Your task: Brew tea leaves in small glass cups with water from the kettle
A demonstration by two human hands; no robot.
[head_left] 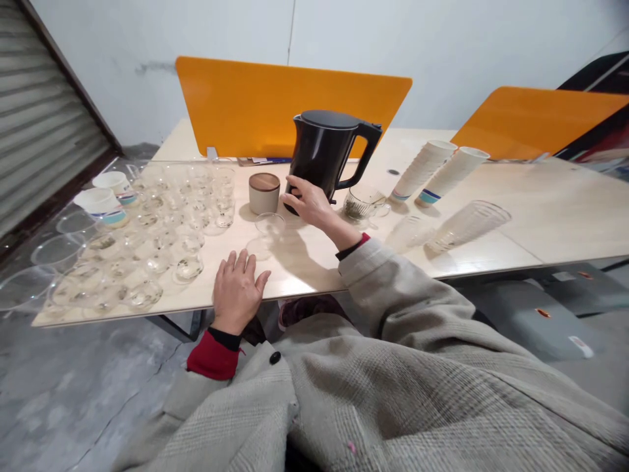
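My left hand (237,288) lies flat near the table's front edge, fingers spread, holding nothing. My right hand (310,202) reaches out in front of the lower part of a black electric kettle (322,147), its fingers stretched out; whether they touch the kettle I cannot tell. A clear plastic cup (268,237) stands between my hands. Behind it is a grey canister (264,198) with a wooden lid. Just right of the kettle stands a glass cup (361,206) with dark green leaves in it.
Many clear cups (157,223) with bits at the bottom crowd the left side, with paper cups (105,204) at their edge. Stacked paper cups (426,169) and stacked clear cups (469,226) lean or lie on the right. An orange divider (246,105) stands behind.
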